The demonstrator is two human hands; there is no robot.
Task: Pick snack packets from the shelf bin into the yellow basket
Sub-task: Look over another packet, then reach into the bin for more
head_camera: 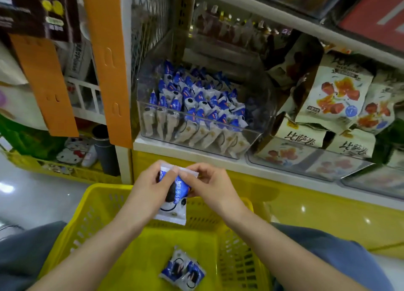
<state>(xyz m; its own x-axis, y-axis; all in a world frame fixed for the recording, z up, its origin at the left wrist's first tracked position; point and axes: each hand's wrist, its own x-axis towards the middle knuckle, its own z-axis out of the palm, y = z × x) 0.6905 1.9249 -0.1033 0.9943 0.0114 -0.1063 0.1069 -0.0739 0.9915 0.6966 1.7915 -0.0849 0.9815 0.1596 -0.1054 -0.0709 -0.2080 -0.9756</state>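
- Over the far rim of the basket [91, 203], one packet [175, 201] hangs between both hands, well clear of the floor below.
- The left hand [150, 186] curls its fingers round the packet's upper left side. The right hand [209, 186] pinches its top seam from the other side, so both are grasping it.
- Two packets [182, 271] lie touching on the basket floor, toward its near edge.
- The bin [196, 137] stands at the front edge of the shelf [166, 147], at its left end, and is well stocked.
- Step in hand, as I judge it: carrying from bin to basket, with the drop not yet made.
- The next move calls for lowering the packet a little, loosening both hands so it falls inside the rim, then reaching up into the bin.
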